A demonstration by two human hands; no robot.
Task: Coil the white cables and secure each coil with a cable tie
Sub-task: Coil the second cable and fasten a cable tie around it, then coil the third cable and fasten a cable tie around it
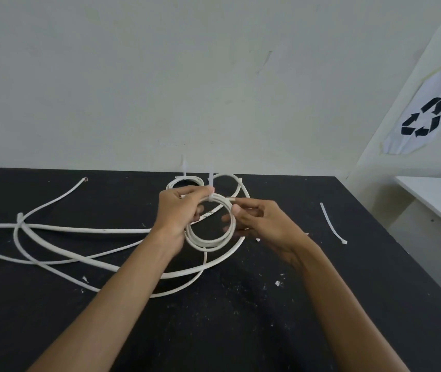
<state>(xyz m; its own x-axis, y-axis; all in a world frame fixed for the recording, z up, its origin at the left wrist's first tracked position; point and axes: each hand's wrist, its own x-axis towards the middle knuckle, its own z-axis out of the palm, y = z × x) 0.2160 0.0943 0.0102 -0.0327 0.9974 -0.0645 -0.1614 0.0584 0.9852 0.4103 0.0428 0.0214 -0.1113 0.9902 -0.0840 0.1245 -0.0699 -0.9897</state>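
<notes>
A small coil of white cable [210, 241] is held up above the black table [267, 318]. My left hand [177, 214] grips the coil's top left, where a white cable tie [210, 187] is wrapped round it with its tail standing up. My right hand [261, 224] pinches the coil's right side near the cable's end. Behind the hands lies a second coil [186, 181] on the table, with its own tie tail sticking up. Several long loose white cables [80, 230] sprawl over the table's left and middle.
A spare white cable tie [332, 224] lies on the table to the right. The pale wall runs along the table's far edge. A white shelf [434, 197] and a sheet with a recycling symbol [423, 116] are at the right.
</notes>
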